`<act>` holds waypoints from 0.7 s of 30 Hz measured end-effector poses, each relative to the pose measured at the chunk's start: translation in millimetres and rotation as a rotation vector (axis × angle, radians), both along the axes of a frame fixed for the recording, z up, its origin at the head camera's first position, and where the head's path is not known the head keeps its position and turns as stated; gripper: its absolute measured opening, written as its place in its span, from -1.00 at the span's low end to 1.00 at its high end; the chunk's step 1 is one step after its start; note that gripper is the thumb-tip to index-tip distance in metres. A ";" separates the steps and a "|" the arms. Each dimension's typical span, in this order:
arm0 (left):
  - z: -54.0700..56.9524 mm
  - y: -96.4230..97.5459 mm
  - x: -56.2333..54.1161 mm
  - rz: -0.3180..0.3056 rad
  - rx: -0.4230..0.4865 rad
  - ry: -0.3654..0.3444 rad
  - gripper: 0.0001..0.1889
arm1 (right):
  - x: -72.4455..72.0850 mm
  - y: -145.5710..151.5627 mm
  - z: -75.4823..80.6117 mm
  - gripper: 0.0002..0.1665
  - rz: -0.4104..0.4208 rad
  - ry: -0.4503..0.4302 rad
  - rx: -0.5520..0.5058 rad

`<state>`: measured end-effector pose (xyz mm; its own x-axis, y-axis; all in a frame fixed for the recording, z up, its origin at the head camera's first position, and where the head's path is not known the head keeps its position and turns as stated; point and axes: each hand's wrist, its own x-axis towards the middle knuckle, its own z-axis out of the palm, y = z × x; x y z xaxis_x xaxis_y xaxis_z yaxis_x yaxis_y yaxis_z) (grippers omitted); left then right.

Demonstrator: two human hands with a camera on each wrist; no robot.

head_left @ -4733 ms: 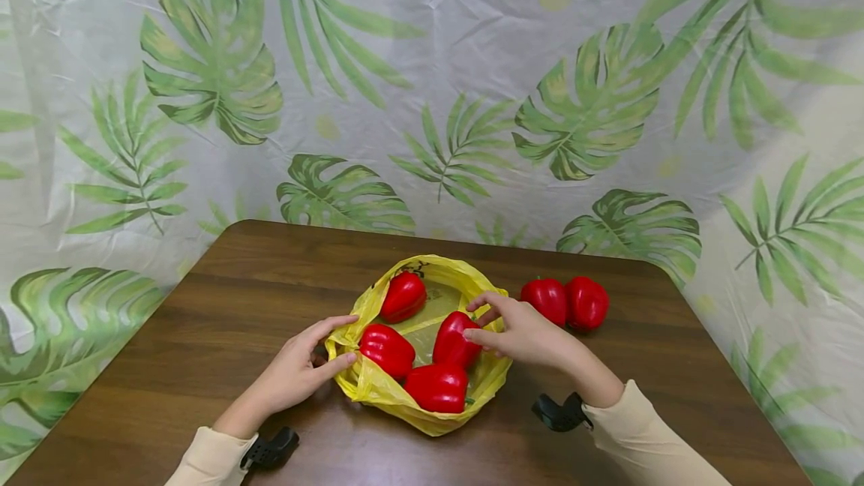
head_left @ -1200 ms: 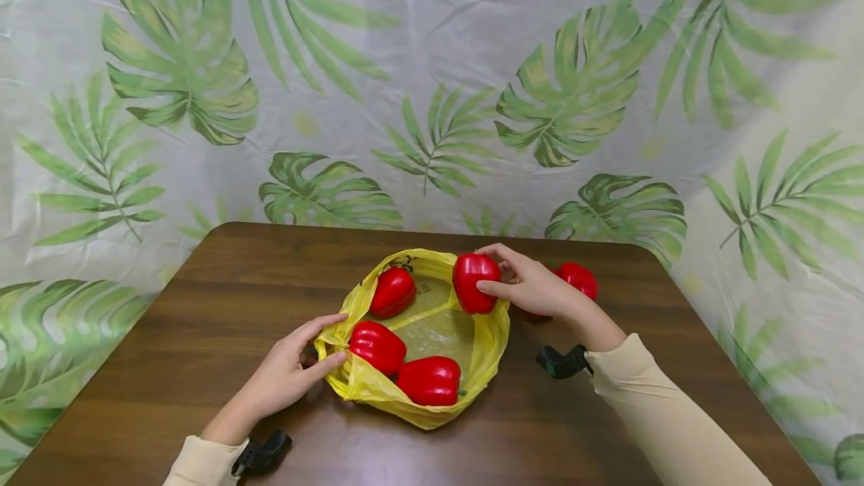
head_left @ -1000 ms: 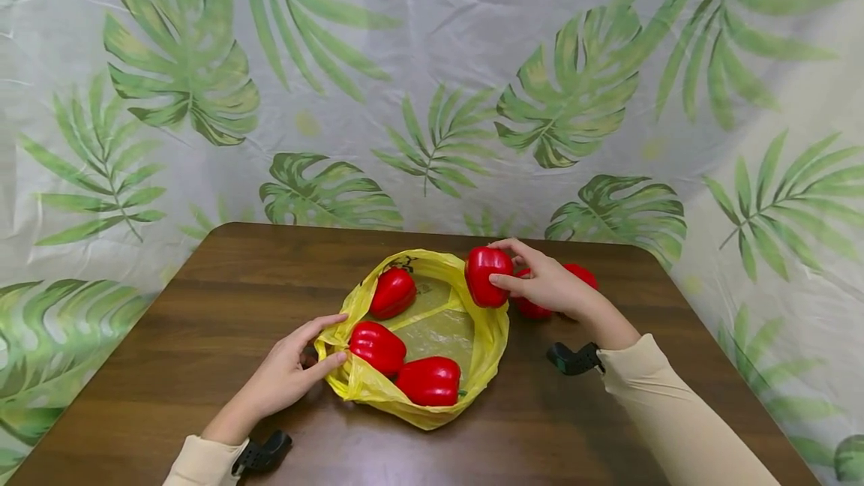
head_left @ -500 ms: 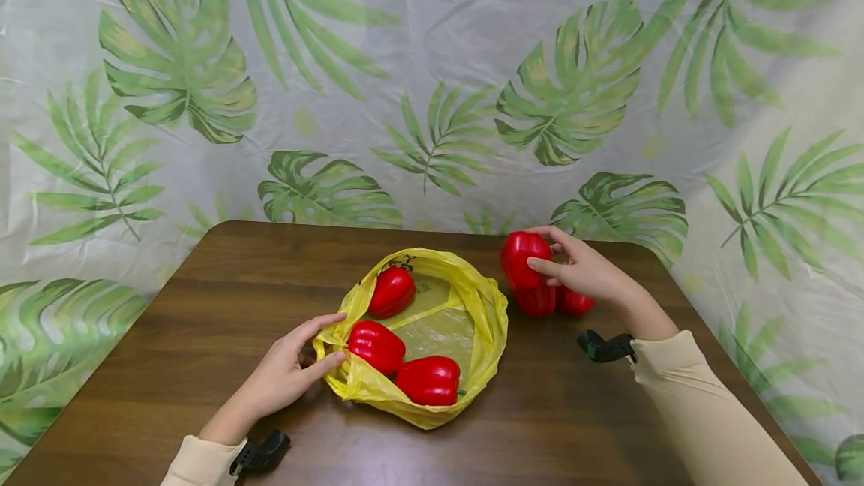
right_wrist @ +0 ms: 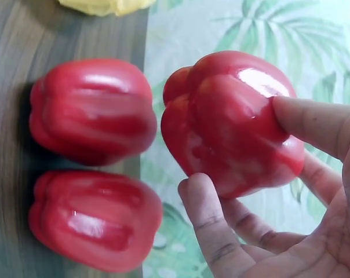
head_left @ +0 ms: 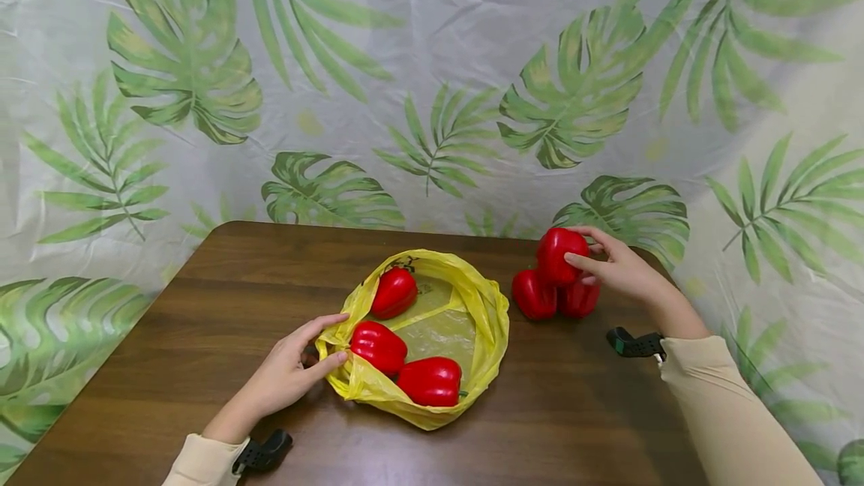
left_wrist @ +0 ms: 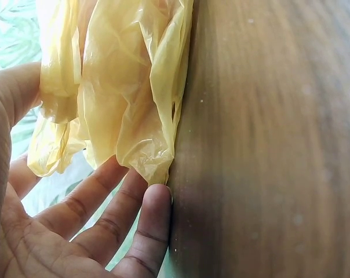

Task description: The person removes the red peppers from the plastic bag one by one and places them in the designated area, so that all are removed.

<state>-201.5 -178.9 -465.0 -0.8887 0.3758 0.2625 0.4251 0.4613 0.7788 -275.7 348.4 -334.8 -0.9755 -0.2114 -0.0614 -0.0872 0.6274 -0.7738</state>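
Observation:
My right hand [head_left: 621, 270] grips a red bell pepper [head_left: 557, 257] between thumb and fingers, held up at the far right of the table. Just below it, two more red bell peppers stand side by side; the right wrist view shows this left one [head_left: 535, 295] and right one [head_left: 578, 299] apart from the held one. A yellow plastic bag [head_left: 495, 336] lies wide open at the middle, its rim rolled down. Inside are three bell peppers, at the back [head_left: 394, 293], left [head_left: 378, 347] and front [head_left: 430, 382]. My left hand [head_left: 292, 366] holds the bag's left rim, fingers against its outside.
The brown wooden table [head_left: 202, 298] has its back edge against a leaf-patterned curtain [head_left: 459, 58]. Black cameras are strapped on the left wrist [head_left: 265, 453] and the right wrist [head_left: 634, 343].
My right hand has lifted one bell pepper out of the bag and carried it right, over the two peppers on the table. My left hand stays at the bag's rim.

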 end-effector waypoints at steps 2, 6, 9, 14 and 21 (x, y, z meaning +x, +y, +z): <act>-0.2 -0.6 0.0 0.001 -0.004 0.004 -0.41 | 0.0 4.8 -0.3 -0.18 -0.002 0.011 -0.009; -0.4 -1.2 -0.3 0.006 -0.015 0.017 -0.41 | -0.7 14.4 -1.5 -0.19 -0.009 0.027 -0.032; -1.3 -1.1 -0.4 0.010 -0.016 0.015 -0.41 | -0.1 22.3 -3.0 -0.19 -0.023 0.033 -0.042; -2.0 -0.8 -1.2 0.006 -0.018 0.016 -0.41 | 3.9 36.9 -6.2 -0.18 -0.045 0.045 -0.044; -1.8 -1.0 -1.8 0.015 -0.025 0.017 -0.41 | 10.4 59.1 -11.0 -0.13 -0.072 0.022 -0.073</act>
